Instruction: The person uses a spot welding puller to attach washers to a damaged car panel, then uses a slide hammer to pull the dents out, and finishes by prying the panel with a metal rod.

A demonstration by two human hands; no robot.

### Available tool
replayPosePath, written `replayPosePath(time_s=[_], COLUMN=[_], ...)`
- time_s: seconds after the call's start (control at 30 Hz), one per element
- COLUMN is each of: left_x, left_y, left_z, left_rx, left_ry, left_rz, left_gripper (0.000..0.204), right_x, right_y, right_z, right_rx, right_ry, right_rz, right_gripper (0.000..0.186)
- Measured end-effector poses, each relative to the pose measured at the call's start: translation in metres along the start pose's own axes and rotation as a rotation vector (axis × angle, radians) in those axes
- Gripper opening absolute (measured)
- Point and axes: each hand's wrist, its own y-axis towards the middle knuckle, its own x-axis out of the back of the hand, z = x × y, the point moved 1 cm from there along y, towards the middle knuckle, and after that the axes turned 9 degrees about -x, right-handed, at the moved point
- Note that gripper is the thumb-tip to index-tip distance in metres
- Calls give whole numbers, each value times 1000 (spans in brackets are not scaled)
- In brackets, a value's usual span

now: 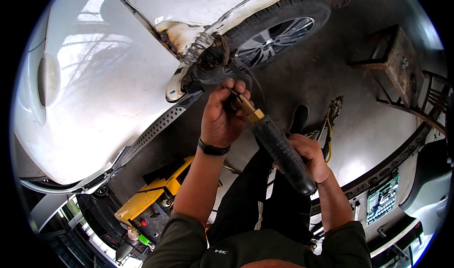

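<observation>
My left hand (222,114), with a black watch at the wrist, has its fingers closed at the slim tip of a tool with a brass fitting (255,114). My right hand (309,157) grips the black cylindrical body (279,147) of that tool, which slants down to the right. Just beyond my fingers is a dark, dirty assembly (210,60) with wires or coils, in a scorched, damaged part of a white car (80,93). A dark cable or hose (255,81) hangs behind my left hand.
The car's wheel (268,42) is at the top. A worn stool (397,69) and wooden chair (432,97) stand at right, above an open socket case (382,197). A yellow machine (165,185) is at lower left. A tool with yellow hose (330,131) lies on the floor.
</observation>
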Motion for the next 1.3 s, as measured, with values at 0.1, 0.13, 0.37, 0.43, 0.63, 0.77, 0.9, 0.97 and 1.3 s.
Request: replayPosePath(time_s=[0.1,0.13,0.37,0.43,0.63,0.77,0.9,0.97,1.3], left_x=[5,6,4,4,-4,-14,-19,-21,-35], left_y=[3,4,6,6,5,9,12,14,24], left_z=[0,0,-1,-1,-2,1,0,0,11], left_rx=[-7,-8,-59,-46,-18,-8,59,71,-149], left_ry=[24,25,131,127,226,211,163,123,41], left_rz=[65,102,135,173,71,45,15,42,-30], left_gripper=[11,12,11,11,15,17,21,22,19], right_x=[1,1,1,1,-1,8,14,18,25], right_y=[1,2,5,5,7,9,15,21,29], right_z=[0,1,1,-1,3,6,15,22,22], right_rx=[-13,5,7,16,3,7,34,49,-11], right_ry=[7,27,48,37,1,-65,-120,-149,-75], right_rz=[17,22,52,41,10,36,14,17,74], right_gripper=[43,42,40,41,43,42,43,43,42])
